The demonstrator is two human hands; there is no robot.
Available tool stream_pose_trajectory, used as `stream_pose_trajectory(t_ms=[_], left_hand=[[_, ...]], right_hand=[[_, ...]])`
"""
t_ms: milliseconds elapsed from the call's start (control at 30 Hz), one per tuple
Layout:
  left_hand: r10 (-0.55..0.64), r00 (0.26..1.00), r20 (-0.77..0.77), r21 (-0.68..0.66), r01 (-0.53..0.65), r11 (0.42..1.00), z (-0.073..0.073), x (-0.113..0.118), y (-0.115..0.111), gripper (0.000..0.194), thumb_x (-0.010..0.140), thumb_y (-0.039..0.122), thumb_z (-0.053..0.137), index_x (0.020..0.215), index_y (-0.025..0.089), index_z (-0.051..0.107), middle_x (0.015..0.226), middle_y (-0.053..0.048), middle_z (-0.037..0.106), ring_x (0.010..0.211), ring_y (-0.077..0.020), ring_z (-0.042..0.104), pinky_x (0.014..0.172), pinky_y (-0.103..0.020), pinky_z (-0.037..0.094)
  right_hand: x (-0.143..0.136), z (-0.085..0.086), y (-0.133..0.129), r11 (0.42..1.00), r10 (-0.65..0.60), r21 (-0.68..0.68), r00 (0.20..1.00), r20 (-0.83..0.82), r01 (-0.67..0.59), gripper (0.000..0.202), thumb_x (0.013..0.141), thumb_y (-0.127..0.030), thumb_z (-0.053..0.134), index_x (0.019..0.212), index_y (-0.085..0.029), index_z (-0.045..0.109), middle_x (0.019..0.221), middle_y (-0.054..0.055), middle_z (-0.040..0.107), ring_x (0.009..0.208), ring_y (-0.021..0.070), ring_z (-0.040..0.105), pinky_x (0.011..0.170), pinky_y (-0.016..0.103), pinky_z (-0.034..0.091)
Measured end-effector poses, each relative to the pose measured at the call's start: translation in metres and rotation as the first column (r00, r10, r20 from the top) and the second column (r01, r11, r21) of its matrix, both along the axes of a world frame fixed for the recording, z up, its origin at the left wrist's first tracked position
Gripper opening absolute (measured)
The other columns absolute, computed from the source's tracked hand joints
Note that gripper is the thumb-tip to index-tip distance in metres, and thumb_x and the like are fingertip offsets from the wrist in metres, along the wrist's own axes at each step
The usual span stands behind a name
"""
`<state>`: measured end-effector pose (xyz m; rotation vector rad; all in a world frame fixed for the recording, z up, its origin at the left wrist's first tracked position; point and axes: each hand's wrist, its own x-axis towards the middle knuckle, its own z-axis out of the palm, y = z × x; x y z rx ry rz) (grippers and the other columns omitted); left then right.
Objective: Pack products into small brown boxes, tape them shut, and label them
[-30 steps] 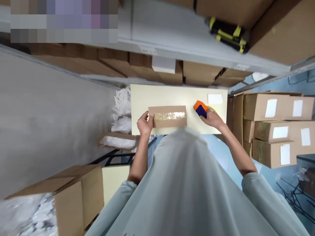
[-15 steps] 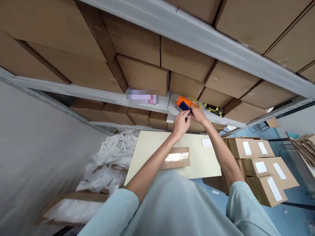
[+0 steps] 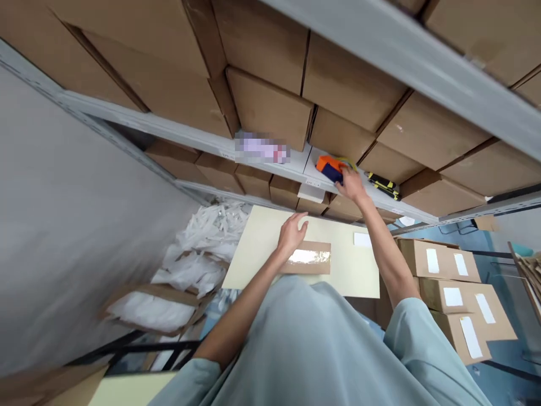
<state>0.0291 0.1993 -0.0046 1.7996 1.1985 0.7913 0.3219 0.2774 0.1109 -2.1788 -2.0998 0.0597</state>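
One tape gun (image 3: pixel 327 167), orange and dark blue, was at the front of the middle shelf (image 3: pixel 299 160). Right hand (image 3: pixel 351 184) had its fingers clamped on it; couldn't tell if it rested on the board. Left hand (image 3: pixel 291 234) hung over the left end of the small box (image 3: pixel 310 257), fingers apart, holding nothing; couldn't tell if it touched the box.

Small box: one, on the counter (image 3: pixel 346 276), shut, one shiny tape strip along the top, contents hidden. One white slip (image 3: pixel 362 239) lay to its right on the counter.

Shelf, right of the tape gun: black-yellow tools (image 3: pixel 384 186), too bunched to count. Cartons (image 3: pixel 270 107) packed behind, contents hidden. One white pack (image 3: pixel 311 193) sat on the lower level with more cartons.

Left, low down: one open tray box (image 3: pixel 169 291) with white plastic (image 3: pixel 150 310) in it; white scrap (image 3: pixel 220 234) heaped beyond. Right: stacked cartons (image 3: pixel 465 301), five white labels (image 3: pixel 470 336) visible.
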Motion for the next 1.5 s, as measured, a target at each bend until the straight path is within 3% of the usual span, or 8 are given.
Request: stream_pose_trajectory(t_ms=[167, 300, 400, 767, 967, 1133, 1267, 1500], left_hand=[[0.175, 0.967, -0.183, -0.260, -0.219, 0.940, -0.072, -0.061, -0.054, 0.049, 0.102, 0.023, 0.068, 0.150, 0.016, 0.071, 0.154, -0.018, 0.075, 0.138, -0.0337, 0.076, 0.122, -0.049, 0.061], [0.213, 0.937, -0.278, -0.435, -0.320, 0.841, -0.101, -0.082, -0.096, 0.051, 0.104, 0.027, 0.066, 0.152, 0.012, 0.067, 0.155, -0.021, 0.074, 0.140, -0.0315, 0.076, 0.121, -0.045, 0.061], [0.160, 0.941, -0.297, -0.448, -0.285, 0.847, -0.105, -0.074, -0.110, 0.047, 0.106, 0.031, 0.064, 0.149, 0.014, 0.069, 0.147, -0.018, 0.079, 0.136, -0.0300, 0.077, 0.118, -0.042, 0.060], [0.113, 0.762, -0.637, -0.362, -0.425, 0.830, -0.095, -0.024, -0.098, 0.082, 0.086, 0.079, 0.086, 0.134, 0.013, 0.070, 0.116, -0.024, 0.085, 0.118, -0.0465, 0.080, 0.097, -0.047, 0.060], [0.002, 0.800, -0.600, -0.360, -0.272, 0.893, -0.103, -0.045, -0.088, 0.047, 0.111, 0.060, 0.059, 0.120, 0.018, 0.077, 0.109, -0.019, 0.086, 0.112, -0.0385, 0.081, 0.098, -0.040, 0.056], [-0.023, 0.863, -0.505, -0.397, -0.209, 0.894, -0.097, -0.057, -0.077, 0.039, 0.108, 0.046, 0.063, 0.126, 0.015, 0.077, 0.126, -0.019, 0.084, 0.116, -0.0316, 0.079, 0.103, -0.037, 0.058], [0.039, 0.870, -0.492, -0.361, -0.244, 0.900, -0.084, -0.057, -0.074, 0.036, 0.100, 0.033, 0.068, 0.128, 0.013, 0.080, 0.134, -0.018, 0.081, 0.110, -0.0287, 0.079, 0.106, -0.038, 0.060], [0.140, 0.964, -0.224, -0.250, -0.196, 0.948, -0.065, -0.056, -0.051, 0.040, 0.096, 0.028, 0.071, 0.133, 0.021, 0.082, 0.147, -0.011, 0.079, 0.120, -0.0247, 0.080, 0.112, -0.035, 0.063]], right_hand=[[-0.016, -0.074, -0.120, 0.961, -0.035, 0.255, 0.966, -0.256, 0.103, 0.066, 0.115, -0.044, 0.044, 0.175, -0.017, 0.037, 0.177, 0.023, 0.048, 0.166, 0.0380, 0.044, 0.137, 0.066, 0.039], [-0.063, -0.147, -0.247, 0.939, -0.330, -0.067, 0.828, -0.454, 0.338, 0.076, 0.116, -0.060, 0.038, 0.175, -0.011, 0.037, 0.173, 0.029, 0.052, 0.163, 0.0393, 0.051, 0.134, 0.064, 0.045], [-0.100, -0.180, -0.301, 0.842, -0.534, -0.379, 0.694, -0.483, 0.384, 0.086, 0.114, -0.068, 0.036, 0.174, -0.006, 0.038, 0.163, 0.032, 0.063, 0.148, 0.0419, 0.066, 0.122, 0.058, 0.057], [-0.119, -0.221, -0.270, 0.681, -0.715, -0.598, 0.558, -0.420, 0.422, 0.076, 0.118, -0.066, 0.033, 0.170, -0.012, 0.041, 0.130, 0.023, 0.083, 0.119, 0.0417, 0.079, 0.103, 0.051, 0.061], [-0.105, -0.228, -0.278, 0.732, -0.645, -0.595, 0.621, -0.445, 0.332, 0.075, 0.121, -0.059, 0.008, 0.177, -0.017, 0.037, 0.142, 0.019, 0.080, 0.123, 0.0368, 0.078, 0.106, 0.046, 0.060], [-0.089, -0.223, -0.286, 0.826, -0.558, -0.435, 0.626, -0.545, 0.357, 0.082, 0.117, -0.071, 0.029, 0.161, -0.007, 0.055, 0.153, 0.028, 0.069, 0.130, 0.0339, 0.073, 0.114, 0.047, 0.059], [-0.085, -0.214, -0.293, 0.861, -0.508, -0.368, 0.618, -0.600, 0.351, 0.057, 0.114, -0.060, 0.044, 0.129, -0.012, 0.072, 0.127, 0.021, 0.075, 0.105, 0.0284, 0.075, 0.101, 0.043, 0.065], [-0.080, -0.204, -0.289, 0.888, -0.457, -0.288, 0.625, -0.633, 0.358, 0.025, 0.106, -0.035, 0.061, 0.121, -0.019, 0.072, 0.126, 0.016, 0.076, 0.104, 0.0269, 0.079, 0.104, 0.043, 0.066]])
